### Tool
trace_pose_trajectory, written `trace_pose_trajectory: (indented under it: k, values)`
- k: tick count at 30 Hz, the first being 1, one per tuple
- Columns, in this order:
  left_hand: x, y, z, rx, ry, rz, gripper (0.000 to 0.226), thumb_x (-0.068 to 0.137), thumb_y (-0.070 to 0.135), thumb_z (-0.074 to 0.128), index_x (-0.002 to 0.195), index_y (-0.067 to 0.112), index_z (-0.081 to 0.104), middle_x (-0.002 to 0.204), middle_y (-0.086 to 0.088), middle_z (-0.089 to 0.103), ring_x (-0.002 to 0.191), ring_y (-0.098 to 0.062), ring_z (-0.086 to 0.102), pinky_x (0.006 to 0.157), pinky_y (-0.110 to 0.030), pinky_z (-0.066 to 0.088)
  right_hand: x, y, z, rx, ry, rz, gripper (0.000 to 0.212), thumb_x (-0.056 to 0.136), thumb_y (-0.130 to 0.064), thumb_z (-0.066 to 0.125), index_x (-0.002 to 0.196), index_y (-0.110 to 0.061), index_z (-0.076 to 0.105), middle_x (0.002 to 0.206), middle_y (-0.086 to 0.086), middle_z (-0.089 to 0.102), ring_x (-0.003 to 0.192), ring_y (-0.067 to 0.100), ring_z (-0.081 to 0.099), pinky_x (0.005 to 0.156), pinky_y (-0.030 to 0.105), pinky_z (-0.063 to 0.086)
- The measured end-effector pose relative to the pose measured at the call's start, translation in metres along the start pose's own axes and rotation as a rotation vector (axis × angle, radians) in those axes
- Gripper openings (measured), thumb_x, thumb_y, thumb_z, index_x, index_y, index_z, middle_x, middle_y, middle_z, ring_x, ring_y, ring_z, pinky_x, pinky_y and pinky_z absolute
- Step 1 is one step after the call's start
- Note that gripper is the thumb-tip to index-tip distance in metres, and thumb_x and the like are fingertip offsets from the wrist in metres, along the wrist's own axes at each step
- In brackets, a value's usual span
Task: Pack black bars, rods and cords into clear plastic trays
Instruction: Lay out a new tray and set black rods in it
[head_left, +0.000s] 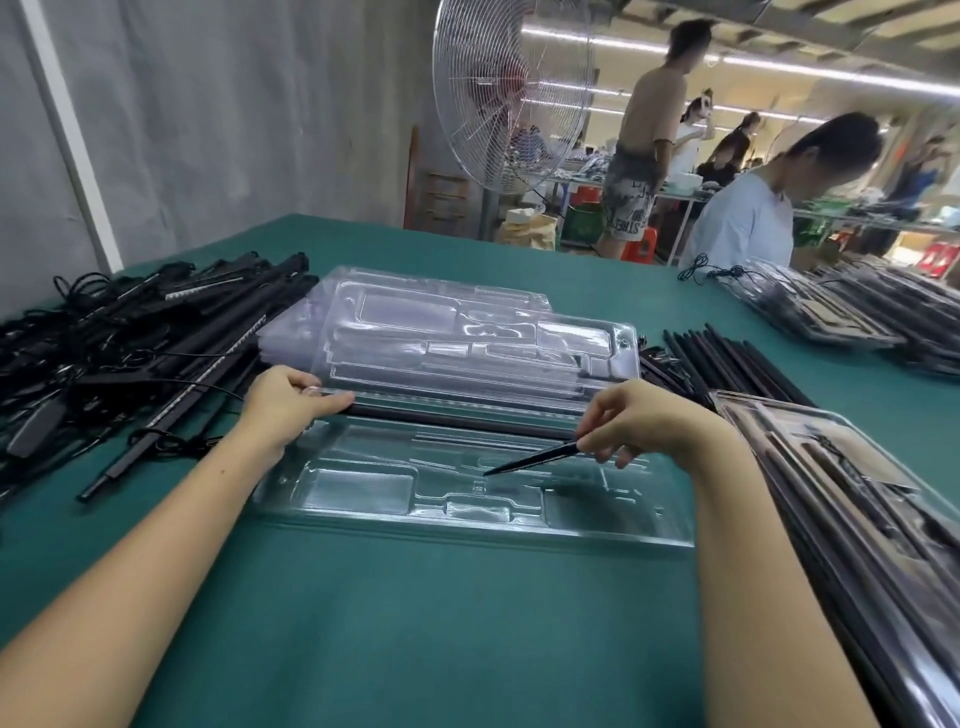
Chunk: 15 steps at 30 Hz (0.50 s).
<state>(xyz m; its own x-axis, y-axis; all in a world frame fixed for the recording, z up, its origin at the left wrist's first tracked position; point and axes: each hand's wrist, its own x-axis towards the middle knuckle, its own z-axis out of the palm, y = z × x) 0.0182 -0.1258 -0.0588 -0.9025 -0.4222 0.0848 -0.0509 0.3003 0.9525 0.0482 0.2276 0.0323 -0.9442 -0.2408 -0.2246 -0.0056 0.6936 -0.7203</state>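
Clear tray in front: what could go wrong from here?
1. The thin rod, pinched at one end by the right hand, is tilted, tip down over the clear tray; it may miss its groove.
2. The black bar, held by the left hand, lies along the tray's far edge, maybe not seated; it could roll out.

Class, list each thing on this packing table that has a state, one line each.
front tray, flat on table, near pockets empty
black bar, lying along the front tray's far edge
left hand, gripping the black bar's left end
right hand, pinching the thin rod
thin rod, tilted, tip down over the front tray
tray stack, top tray empty
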Motion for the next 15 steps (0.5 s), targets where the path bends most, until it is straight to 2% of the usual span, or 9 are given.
trace_pose_trajectory:
  k: [4,10,15]
  values:
    - [0.0001,-0.0013,0.0000,0.009,0.001,0.007,0.046,0.062,0.021,0.088,0.094,0.008,0.058,0.076,-0.001,0.059,0.062,-0.011,0.051,0.053,-0.023,0.037,0.0019,0.0069,-0.0011,0.016,0.013,0.016,0.010,0.079,0.003,0.069,0.077,-0.004,0.062,0.065,0.006,0.064,0.053,0.010,0.059,0.047,0.018,0.048]
    - [-0.0002,-0.0013,0.0008,0.021,-0.001,0.006,0.046,0.062,0.020,0.087,0.094,0.007,0.058,0.077,-0.003,0.059,0.061,-0.013,0.050,0.053,-0.024,0.037,0.0041,0.0089,-0.0019,-0.131,-0.104,0.092,0.007,0.080,-0.009,0.072,0.082,-0.015,0.072,0.065,-0.005,0.068,0.057,0.008,0.058,0.050,0.018,0.047]
    - [0.0011,-0.0028,0.0013,0.035,-0.004,0.007,0.045,0.062,0.022,0.087,0.094,0.008,0.058,0.077,-0.003,0.060,0.059,-0.014,0.049,0.053,-0.025,0.038,0.0068,0.0119,0.0009,-0.101,-0.082,0.062,0.012,0.081,-0.004,0.070,0.081,-0.015,0.073,0.068,0.001,0.067,0.060,0.011,0.058,0.055,0.020,0.050]
